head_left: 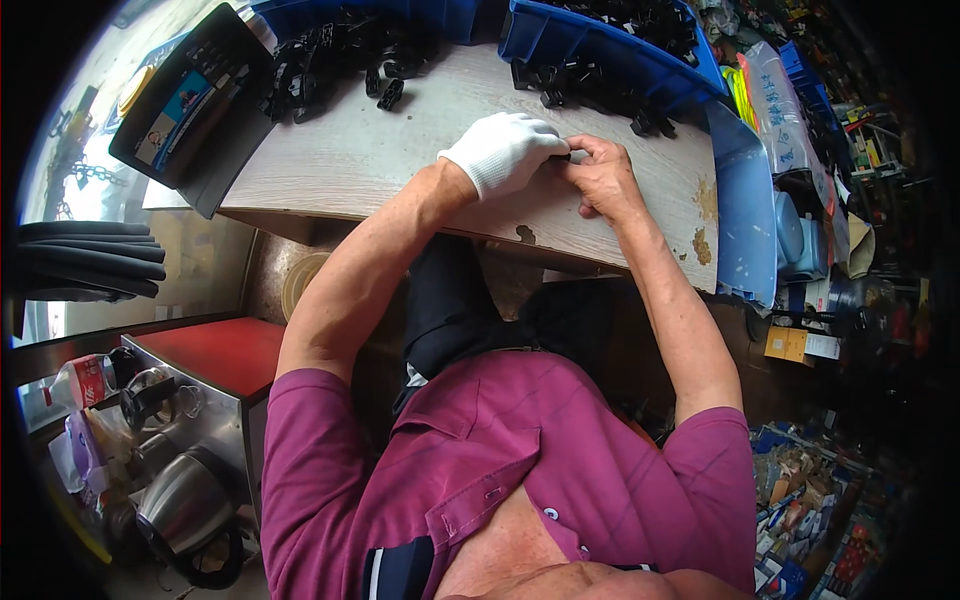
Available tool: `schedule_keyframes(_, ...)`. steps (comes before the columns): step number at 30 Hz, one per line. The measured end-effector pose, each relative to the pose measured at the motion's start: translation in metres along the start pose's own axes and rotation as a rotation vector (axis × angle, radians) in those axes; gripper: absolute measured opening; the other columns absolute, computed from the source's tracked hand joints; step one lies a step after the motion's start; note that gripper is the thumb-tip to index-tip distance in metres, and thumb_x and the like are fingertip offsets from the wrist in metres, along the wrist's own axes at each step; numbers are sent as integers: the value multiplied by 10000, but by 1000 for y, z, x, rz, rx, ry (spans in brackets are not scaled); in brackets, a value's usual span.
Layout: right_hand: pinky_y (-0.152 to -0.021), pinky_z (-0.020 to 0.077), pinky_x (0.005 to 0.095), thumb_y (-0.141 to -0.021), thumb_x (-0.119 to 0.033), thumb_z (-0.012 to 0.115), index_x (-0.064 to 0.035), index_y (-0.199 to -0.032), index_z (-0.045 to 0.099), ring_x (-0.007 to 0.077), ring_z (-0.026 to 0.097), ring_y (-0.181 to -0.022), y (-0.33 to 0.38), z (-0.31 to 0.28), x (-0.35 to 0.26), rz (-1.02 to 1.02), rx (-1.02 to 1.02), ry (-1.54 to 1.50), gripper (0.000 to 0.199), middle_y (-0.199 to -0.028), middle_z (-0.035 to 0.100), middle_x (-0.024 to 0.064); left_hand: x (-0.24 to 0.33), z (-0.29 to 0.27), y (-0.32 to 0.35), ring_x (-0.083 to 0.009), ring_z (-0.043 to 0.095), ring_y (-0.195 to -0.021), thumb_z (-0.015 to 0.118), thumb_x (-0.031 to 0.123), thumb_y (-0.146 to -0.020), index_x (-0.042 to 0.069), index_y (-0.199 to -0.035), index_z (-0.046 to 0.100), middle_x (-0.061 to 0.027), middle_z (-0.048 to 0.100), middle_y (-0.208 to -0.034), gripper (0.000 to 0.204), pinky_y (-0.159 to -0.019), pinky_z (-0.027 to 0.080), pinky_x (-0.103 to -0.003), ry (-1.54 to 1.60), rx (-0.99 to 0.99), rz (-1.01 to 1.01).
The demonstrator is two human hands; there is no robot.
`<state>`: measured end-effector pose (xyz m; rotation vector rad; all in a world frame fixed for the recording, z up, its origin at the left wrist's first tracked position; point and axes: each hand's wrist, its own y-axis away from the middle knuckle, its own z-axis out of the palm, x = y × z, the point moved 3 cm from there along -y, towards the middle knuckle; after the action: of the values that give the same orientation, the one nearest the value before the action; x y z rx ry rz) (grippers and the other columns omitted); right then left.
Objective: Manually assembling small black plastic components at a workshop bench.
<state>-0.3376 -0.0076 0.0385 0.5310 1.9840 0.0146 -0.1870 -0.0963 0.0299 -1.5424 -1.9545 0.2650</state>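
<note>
My left hand [508, 153], in a white knit glove, is closed with its fingertips meeting those of my bare right hand [603, 180] over the pale wooden table [400, 140]. Between the fingertips shows a bit of a small black part [572, 156]; the fingers hide most of it, so its exact kind cannot be made out. Both hands pinch at it. Beyond my left hand lies a pile of black plastic parts [310, 70], with a single black piece [391, 94] at its near edge. Farther right, more black plastic parts [590, 88] lie in a row.
A blue bin [620, 50] holding black parts stands at the back right, another blue bin [440, 18] at the back. A tablet [190, 100] leans at the table's left. Below left, a steel kettle [185, 505] stands near a red-topped cabinet [215, 355]. A blue panel [745, 200] borders the right edge.
</note>
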Motion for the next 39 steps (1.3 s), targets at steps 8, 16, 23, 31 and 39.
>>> schedule_keyframes(8,-349,401,243,-838,-83,709,-54,-1103,723,62,447,-400,2,0,-1,-27,-11,-45,267,-569,531,-48,12,2,14,-303,675,-1005,623,128,-875,83,-1148,700,-88,712,-1078,287,-868,548,-407,-84,71,42)
schedule_keyframes(16,-360,407,251,-830,-129,757,-49,-1092,709,73,453,-398,4,-5,6,5,-8,-68,279,-599,564,-29,23,-13,17,-325,651,-1018,700,140,-817,93,-1167,673,-109,694,-1096,354,-863,537,-429,-190,199,-107)
schedule_keyframes(23,-425,568,297,-846,-211,825,-19,-1074,605,98,563,-419,8,-43,31,65,140,-434,370,-608,578,3,-63,-70,69,-331,657,-886,686,238,-863,146,-1019,701,-63,708,-969,182,-707,539,-451,-779,348,-636)
schedule_keyframes(31,-501,625,406,-849,-243,812,-39,-1074,660,175,556,-464,-6,-142,64,120,800,-600,340,-614,506,53,-43,-49,57,-303,664,-854,619,102,-874,134,-1035,632,-61,688,-880,165,-670,517,-438,-635,220,-386)
schedule_keyframes(39,-503,596,428,-828,-250,845,-16,-958,634,179,481,-419,-35,-114,50,327,574,-495,341,-562,443,46,-19,-31,42,-276,661,-845,659,160,-886,133,-1020,652,-62,715,-872,138,-703,517,-407,-533,231,-346)
